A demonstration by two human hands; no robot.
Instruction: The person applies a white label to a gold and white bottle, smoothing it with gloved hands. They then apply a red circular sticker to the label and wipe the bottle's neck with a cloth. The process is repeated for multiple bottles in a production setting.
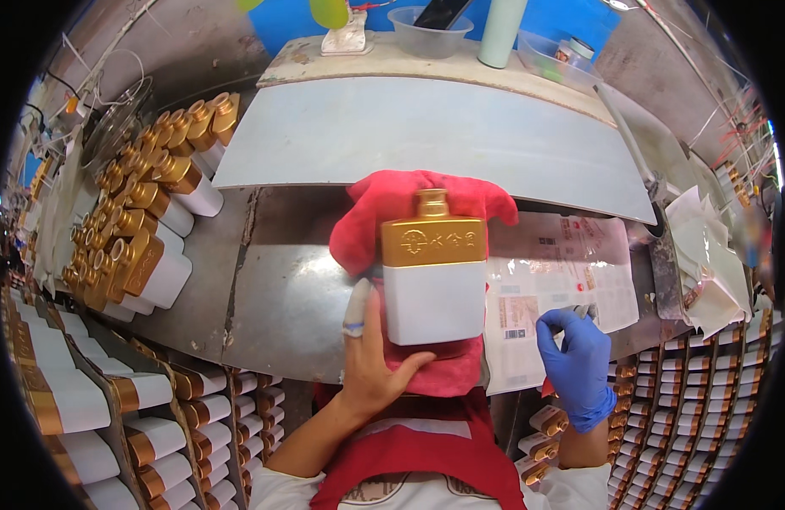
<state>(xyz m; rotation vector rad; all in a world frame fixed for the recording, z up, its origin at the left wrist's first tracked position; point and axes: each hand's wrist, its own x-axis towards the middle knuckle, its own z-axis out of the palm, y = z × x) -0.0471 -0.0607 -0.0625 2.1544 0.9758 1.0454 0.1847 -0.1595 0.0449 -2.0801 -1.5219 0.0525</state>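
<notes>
A flask-shaped bottle (435,297), white below with a gold shoulder and neck, lies on a folded red cloth (363,225) in front of me. My left hand (371,365) is beside its lower left corner, fingers apart, a pale finger cot on one finger. The thumb reaches toward the bottle's base; whether it touches cannot be made out. To the right, my right hand (575,361) in a blue glove has its fingers pinched together over the lower edge of a printed, glossy decal sheet (592,263). Something small and greyish shows at its fingertips.
Several gold-and-white bottles (167,263) stand crowded on the left. Racks of similar bottles (686,408) flank me on both sides. A pale board (443,132) spans the back, with a clear tub (426,38) and green cylinder (500,34) behind. Crumpled paper (707,255) is at right.
</notes>
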